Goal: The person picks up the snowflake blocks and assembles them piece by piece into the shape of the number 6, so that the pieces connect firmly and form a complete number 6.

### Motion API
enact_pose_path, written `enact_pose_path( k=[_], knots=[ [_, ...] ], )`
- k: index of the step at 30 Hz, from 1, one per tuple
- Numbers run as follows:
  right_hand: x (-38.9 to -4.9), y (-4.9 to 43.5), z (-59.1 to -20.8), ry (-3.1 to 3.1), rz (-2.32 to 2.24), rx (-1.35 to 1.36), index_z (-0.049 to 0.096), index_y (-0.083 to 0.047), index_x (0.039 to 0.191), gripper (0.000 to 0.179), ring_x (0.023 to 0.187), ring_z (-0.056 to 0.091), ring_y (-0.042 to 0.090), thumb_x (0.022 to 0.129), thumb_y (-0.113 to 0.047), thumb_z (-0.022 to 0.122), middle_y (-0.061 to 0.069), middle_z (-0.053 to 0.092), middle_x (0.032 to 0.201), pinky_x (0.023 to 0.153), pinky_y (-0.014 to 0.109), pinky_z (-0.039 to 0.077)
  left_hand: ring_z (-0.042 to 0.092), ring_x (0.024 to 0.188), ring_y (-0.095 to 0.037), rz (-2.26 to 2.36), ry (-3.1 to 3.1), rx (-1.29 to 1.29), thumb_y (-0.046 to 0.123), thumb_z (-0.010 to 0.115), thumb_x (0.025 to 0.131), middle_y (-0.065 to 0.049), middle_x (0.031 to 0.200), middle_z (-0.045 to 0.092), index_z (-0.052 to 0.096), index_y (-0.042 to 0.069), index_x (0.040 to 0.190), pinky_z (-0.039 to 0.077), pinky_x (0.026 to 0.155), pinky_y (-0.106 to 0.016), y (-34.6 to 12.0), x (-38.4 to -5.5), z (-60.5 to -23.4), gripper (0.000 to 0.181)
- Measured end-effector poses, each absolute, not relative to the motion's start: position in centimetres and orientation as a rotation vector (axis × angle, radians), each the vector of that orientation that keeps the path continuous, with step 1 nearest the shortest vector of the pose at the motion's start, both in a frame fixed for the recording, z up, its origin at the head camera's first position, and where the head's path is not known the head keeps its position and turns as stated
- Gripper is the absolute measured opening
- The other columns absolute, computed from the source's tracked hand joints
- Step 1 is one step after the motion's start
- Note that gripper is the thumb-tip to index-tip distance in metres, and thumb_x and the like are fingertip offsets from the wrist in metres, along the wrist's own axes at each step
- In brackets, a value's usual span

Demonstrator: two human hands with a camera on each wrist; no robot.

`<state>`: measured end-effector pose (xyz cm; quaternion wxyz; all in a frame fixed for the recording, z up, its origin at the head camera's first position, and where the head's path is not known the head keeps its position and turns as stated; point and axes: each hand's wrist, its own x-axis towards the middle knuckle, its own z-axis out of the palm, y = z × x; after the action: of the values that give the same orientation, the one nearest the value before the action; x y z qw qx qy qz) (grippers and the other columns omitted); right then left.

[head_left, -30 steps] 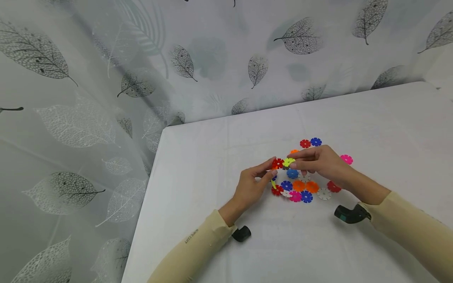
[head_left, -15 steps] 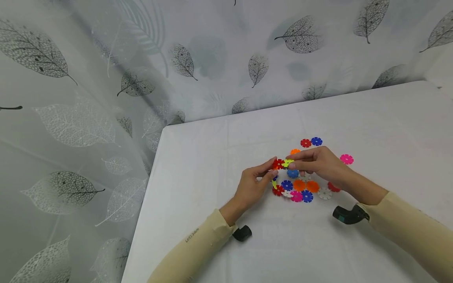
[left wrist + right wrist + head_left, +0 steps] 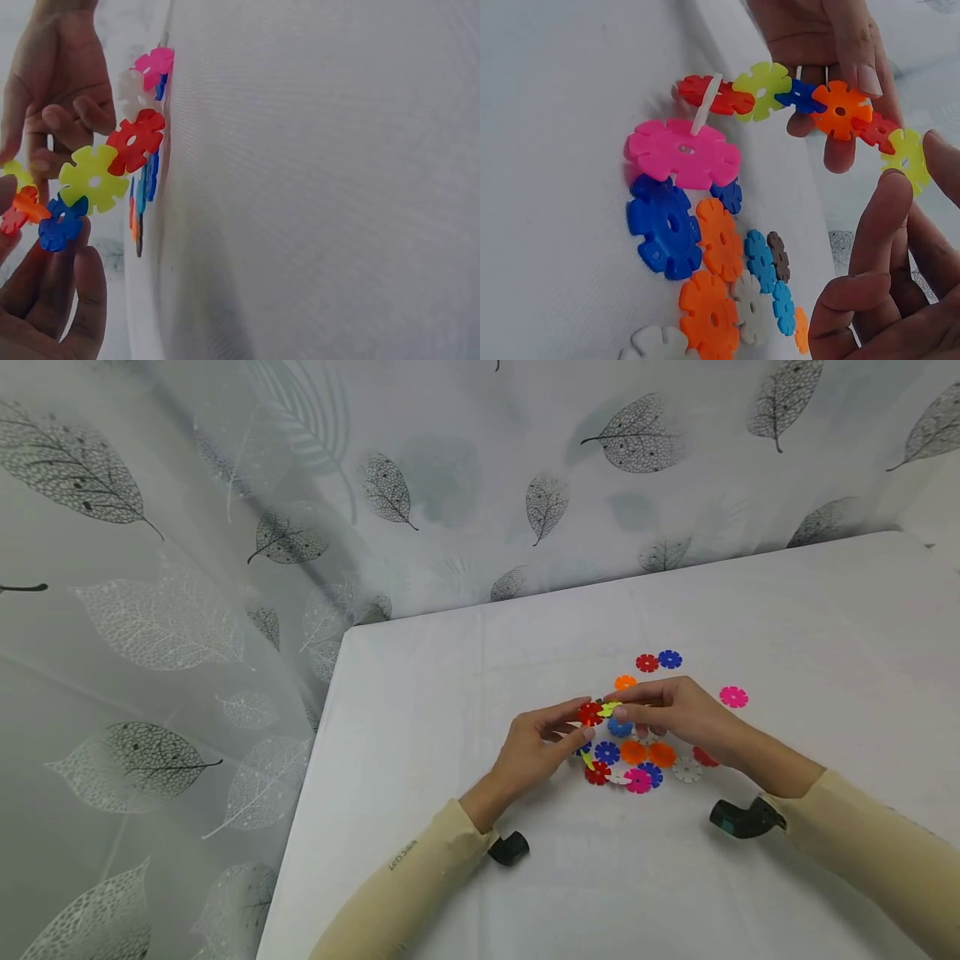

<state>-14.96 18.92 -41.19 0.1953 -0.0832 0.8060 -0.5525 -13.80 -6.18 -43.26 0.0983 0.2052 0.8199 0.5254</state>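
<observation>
A chain of slotted plastic flower discs hangs between my hands and slopes down to the table. In the right wrist view it runs from a pink disc [image 3: 652,150] through a white disc [image 3: 707,105], a red and a yellow one, a blue disc [image 3: 801,97], an orange disc [image 3: 841,110] and another red, up to an end yellow disc [image 3: 906,161]. My right hand [image 3: 678,714] pinches that end yellow disc between thumb and fingertip. My left hand [image 3: 531,750] grips the chain around its red and orange discs, fingers behind it.
Loose flower discs lie close together under and beside the chain, among them orange [image 3: 662,755], white [image 3: 687,769] and light blue [image 3: 620,727]. Farther back are a red disc [image 3: 647,663], a blue disc [image 3: 671,659] and a pink disc [image 3: 733,697]. A leaf-patterned curtain [image 3: 450,485] hangs behind the white table.
The chain's lower part, with its red, white and pink discs, has shifted slightly right and nearer to me. My left hand has turned the upper red disc a little; my right hand keeps its pinch.
</observation>
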Motion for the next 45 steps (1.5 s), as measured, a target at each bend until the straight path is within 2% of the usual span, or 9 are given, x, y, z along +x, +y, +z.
enact_pose_path(
  k=[7,14,20,28,30,33,37,42,45],
  knots=[
    [-14.9,19.8,-41.4,2.364,-1.49,-0.198,0.056,-0.012,0.145,0.054,0.087,0.065,0.028,0.098,-0.038,0.067,0.017,0.065,0.114,0.073,0.037,0.057,0.066,0.097,-0.005,1.559,2.415,0.564,0.027,0.069,0.098,0.006,0.123,0.07,0.06,0.02,0.143,0.056,0.08,-0.026,-6.4,-14.1,-43.2,0.047],
    [-15.0,22.0,-41.3,2.514,-1.551,-0.042,0.048,-0.013,0.151,0.06,0.092,0.063,0.03,0.101,-0.044,0.061,0.021,0.062,0.116,0.07,0.032,0.057,0.066,0.099,-0.008,1.599,2.418,0.475,0.027,0.069,0.098,0.006,0.121,0.07,0.061,0.021,0.143,0.057,0.078,-0.028,-6.8,-14.5,-43.3,0.046],
    [-15.4,24.0,-41.6,2.61,-1.662,0.093,0.045,-0.014,0.153,0.064,0.086,0.066,0.016,0.1,-0.047,0.06,0.013,0.053,0.135,0.07,0.022,0.055,0.067,0.098,-0.011,1.647,2.385,0.411,0.027,0.07,0.097,0.003,0.119,0.071,0.061,0.021,0.143,0.059,0.077,-0.032,-6.9,-14.7,-43.3,0.047],
    [-15.9,26.2,-42.1,2.654,-1.666,0.254,0.044,-0.014,0.154,0.069,0.082,0.065,0.005,0.099,-0.052,0.059,-0.003,0.052,0.127,0.07,0.017,0.054,0.066,0.1,-0.011,1.669,2.355,0.332,0.029,0.071,0.096,0.005,0.115,0.071,0.065,0.022,0.138,0.058,0.079,-0.029,-7.0,-14.8,-43.5,0.043],
    [-16.0,26.6,-42.2,2.666,-1.643,0.276,0.044,-0.013,0.154,0.07,0.08,0.064,0.003,0.099,-0.053,0.059,0.001,0.051,0.129,0.07,0.016,0.053,0.066,0.101,-0.011,1.677,2.345,0.325,0.029,0.072,0.096,0.006,0.115,0.071,0.066,0.022,0.138,0.058,0.079,-0.029,-7.0,-14.9,-43.5,0.042],
    [-16.1,27.3,-42.4,2.689,-1.597,0.278,0.042,-0.01,0.155,0.07,0.08,0.06,0.0,0.099,-0.051,0.058,0.013,0.049,0.136,0.068,0.015,0.052,0.066,0.101,-0.012,1.697,2.324,0.318,0.028,0.072,0.096,0.006,0.116,0.07,0.066,0.023,0.138,0.058,0.08,-0.031,-7.1,-14.9,-43.6,0.042],
    [-16.1,28.0,-42.8,2.71,-1.505,0.27,0.042,-0.007,0.154,0.069,0.086,0.057,0.012,0.101,-0.048,0.057,0.024,0.047,0.14,0.064,0.019,0.052,0.068,0.099,-0.013,1.734,2.288,0.303,0.027,0.071,0.097,0.005,0.116,0.07,0.064,0.022,0.14,0.059,0.076,-0.036,-7.1,-15.0,-43.7,0.044],
    [-16.1,28.7,-43.2,2.701,-1.348,0.24,0.047,-0.003,0.149,0.07,0.104,0.053,0.038,0.099,-0.051,0.057,0.028,0.047,0.136,0.062,0.026,0.053,0.068,0.096,-0.013,1.747,2.282,0.261,0.026,0.071,0.097,0.006,0.115,0.071,0.063,0.021,0.141,0.059,0.075,-0.039,-7.0,-15.1,-43.8,0.045],
    [-16.2,29.1,-43.6,2.685,-1.282,0.213,0.049,-0.002,0.146,0.069,0.107,0.051,0.042,0.099,-0.051,0.058,0.03,0.047,0.133,0.062,0.029,0.052,0.068,0.094,-0.013,1.75,2.277,0.242,0.025,0.071,0.097,0.006,0.114,0.071,0.064,0.022,0.14,0.058,0.075,-0.039,-7.0,-15.1,-43.7,0.044]
  ],
)
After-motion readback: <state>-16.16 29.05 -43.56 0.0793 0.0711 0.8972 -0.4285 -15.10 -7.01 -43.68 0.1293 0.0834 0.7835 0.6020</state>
